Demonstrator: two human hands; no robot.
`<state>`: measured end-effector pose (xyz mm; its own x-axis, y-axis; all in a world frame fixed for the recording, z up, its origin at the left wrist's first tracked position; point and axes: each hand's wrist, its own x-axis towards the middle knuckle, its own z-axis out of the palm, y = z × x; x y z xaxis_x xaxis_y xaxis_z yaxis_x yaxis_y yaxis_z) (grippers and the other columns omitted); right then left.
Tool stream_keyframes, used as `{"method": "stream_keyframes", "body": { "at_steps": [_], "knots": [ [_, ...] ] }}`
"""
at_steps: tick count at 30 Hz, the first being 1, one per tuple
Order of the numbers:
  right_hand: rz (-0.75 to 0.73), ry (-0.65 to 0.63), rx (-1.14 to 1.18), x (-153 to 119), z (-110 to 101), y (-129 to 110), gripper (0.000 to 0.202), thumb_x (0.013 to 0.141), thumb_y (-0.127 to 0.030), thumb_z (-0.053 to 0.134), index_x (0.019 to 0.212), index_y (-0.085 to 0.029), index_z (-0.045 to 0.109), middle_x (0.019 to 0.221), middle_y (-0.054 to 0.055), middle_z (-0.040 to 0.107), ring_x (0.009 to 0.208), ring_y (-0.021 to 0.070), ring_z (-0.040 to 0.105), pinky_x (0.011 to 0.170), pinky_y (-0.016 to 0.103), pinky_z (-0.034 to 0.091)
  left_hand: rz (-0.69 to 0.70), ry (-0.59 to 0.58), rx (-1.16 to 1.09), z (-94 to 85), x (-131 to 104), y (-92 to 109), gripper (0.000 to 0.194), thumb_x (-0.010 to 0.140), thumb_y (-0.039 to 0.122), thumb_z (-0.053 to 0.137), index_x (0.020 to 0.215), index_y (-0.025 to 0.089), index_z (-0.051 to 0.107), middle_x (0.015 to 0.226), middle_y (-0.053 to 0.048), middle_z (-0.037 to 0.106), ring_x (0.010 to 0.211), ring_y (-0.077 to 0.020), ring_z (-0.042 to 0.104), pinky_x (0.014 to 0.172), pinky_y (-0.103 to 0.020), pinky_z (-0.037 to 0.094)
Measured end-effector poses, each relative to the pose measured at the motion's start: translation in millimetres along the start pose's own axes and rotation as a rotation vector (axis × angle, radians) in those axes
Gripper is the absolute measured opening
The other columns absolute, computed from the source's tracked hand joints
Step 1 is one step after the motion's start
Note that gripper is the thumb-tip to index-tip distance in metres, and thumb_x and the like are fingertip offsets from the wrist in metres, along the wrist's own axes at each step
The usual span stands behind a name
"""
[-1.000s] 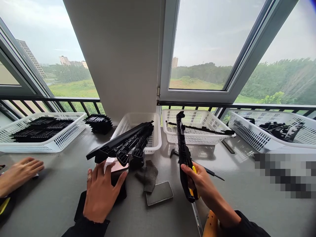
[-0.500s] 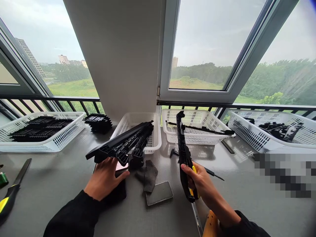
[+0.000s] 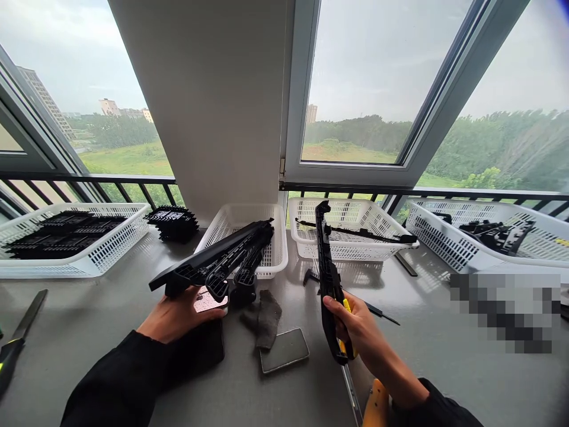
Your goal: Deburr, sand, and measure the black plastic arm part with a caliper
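- Our right hand [image 3: 355, 326] is closed round a long black part [image 3: 328, 279], held upright with a yellow-handled tool [image 3: 344, 332] pinched against it; a firm low grip should keep the top from swinging.
- Our left hand [image 3: 178, 314] rests, fingers loosely curled, under the stacked parts [image 3: 217, 261] leaning out of the middle basket [image 3: 275, 237]; we judge they could slide off.
- Baskets crowd the far edge; bare bench [image 3: 89, 320] lies left, by a file [image 3: 22, 332].

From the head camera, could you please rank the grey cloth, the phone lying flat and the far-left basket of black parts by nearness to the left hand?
1. Grey cloth, just to the right of the left hand.
2. Phone, farther right, toward the near edge.
3. Far-left basket, back by the window railing.
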<state>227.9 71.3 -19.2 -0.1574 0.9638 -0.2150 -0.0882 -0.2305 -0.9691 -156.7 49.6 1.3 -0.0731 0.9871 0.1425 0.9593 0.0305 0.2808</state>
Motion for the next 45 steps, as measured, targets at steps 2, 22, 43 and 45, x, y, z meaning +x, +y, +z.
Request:
{"method": "stream_keyframes", "body": {
  "at_steps": [2,22,43,45],
  "knots": [
    [-0.004,-0.004,-0.001,0.0,-0.3,0.1,0.072,0.066,-0.083,0.086,0.074,-0.024,0.044,0.054,-0.011,0.036,0.044,0.0055,0.028,0.042,0.020,0.023,-0.010,0.021,0.020,1.6,-1.0,0.0,0.054,0.087,0.062,0.059,0.122,0.022,0.071,0.116,-0.012,0.081,0.110,-0.0427,0.075,0.093,-0.055,0.061],
    [0.007,0.005,-0.016,-1.8,0.7,-3.1,0.070,0.066,-0.081,0.086,0.075,-0.024,0.046,0.054,-0.010,0.037,0.044,0.0062,0.028,0.043,0.021,0.023,-0.014,0.048,0.068,11.4,-24.5,8.0,0.055,0.085,0.062,0.068,0.125,0.024,0.065,0.124,-0.015,0.073,0.121,-0.0425,0.070,0.113,-0.060,0.049],
    [0.003,-0.024,-0.010,0.3,-2.0,0.2,0.070,0.068,-0.081,0.086,0.076,-0.024,0.045,0.055,-0.012,0.035,0.044,0.0049,0.027,0.043,0.020,0.022,0.327,0.055,-0.163,50.8,-72.0,86.9,0.050,0.102,0.038,0.064,0.150,0.026,0.059,0.164,-0.011,0.058,0.161,-0.0402,0.039,0.128,-0.068,0.038],
    [-0.002,-0.031,-0.012,1.4,-1.7,0.7,0.069,0.069,-0.080,0.085,0.077,-0.024,0.046,0.055,-0.012,0.035,0.045,0.0052,0.028,0.043,0.020,0.022,0.306,-0.033,-0.324,43.9,-75.5,106.6,0.042,0.102,0.037,0.063,0.143,0.026,0.065,0.161,-0.012,0.060,0.159,-0.0400,0.042,0.127,-0.066,0.040]
  ]
}}
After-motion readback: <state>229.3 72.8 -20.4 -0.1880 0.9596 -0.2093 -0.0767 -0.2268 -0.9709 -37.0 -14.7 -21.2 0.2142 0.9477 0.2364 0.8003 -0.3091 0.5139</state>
